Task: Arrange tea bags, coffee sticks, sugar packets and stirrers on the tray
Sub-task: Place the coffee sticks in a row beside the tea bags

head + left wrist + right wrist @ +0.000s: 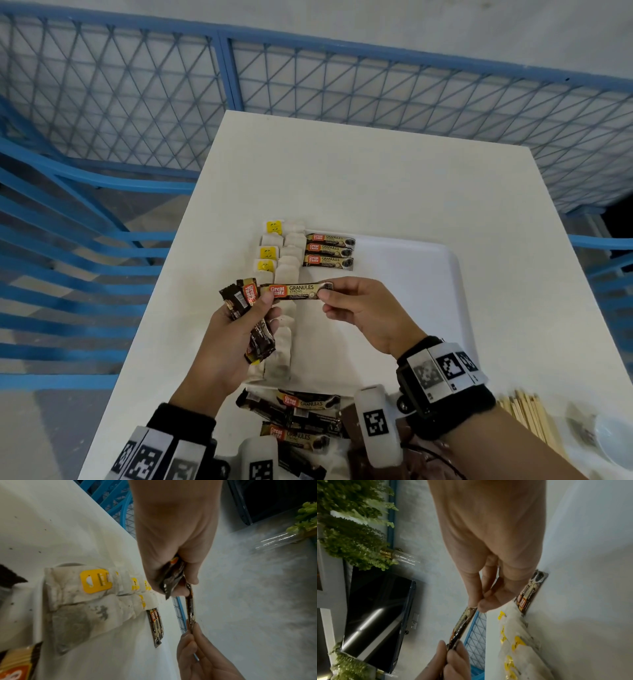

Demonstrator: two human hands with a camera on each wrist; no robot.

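Observation:
My left hand (pixel 250 315) grips a bunch of dark coffee sticks (pixel 239 299) above the tray's left side. One coffee stick (pixel 296 292) stretches sideways between both hands; my right hand (pixel 346 305) pinches its right end, and the left thumb holds its left end. That same stick (pixel 190 609) shows in the left wrist view and again (pixel 462 626) in the right wrist view. Three coffee sticks (pixel 329 251) lie in a row on the white tray (pixel 428 274). A column of tea bags (pixel 286 274) with yellow tags runs along the tray's left edge.
More coffee sticks (pixel 298 416) lie loose on the white table (pixel 342 171) near me. Wooden stirrers (pixel 527 416) lie at the lower right beside a small white dish (pixel 613 442). A blue mesh fence (pixel 308 96) surrounds the table.

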